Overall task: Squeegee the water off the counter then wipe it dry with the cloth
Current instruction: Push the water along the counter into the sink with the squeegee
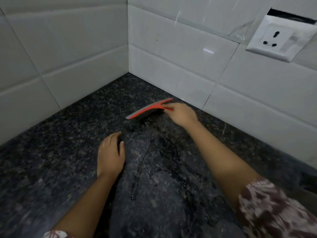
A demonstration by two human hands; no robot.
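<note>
A red squeegee with a grey rubber blade rests its edge on the dark speckled granite counter, near the tiled corner. My right hand is closed around its red handle, on the right end. My left hand lies flat on the counter, palm down, holding nothing, a little in front and left of the blade. Streaks and a pool of water shine on the stone between my two forearms. No cloth is in view.
White tiled walls meet in a corner right behind the squeegee. A white wall socket sits on the right wall, above counter level. A dark object shows at the right edge.
</note>
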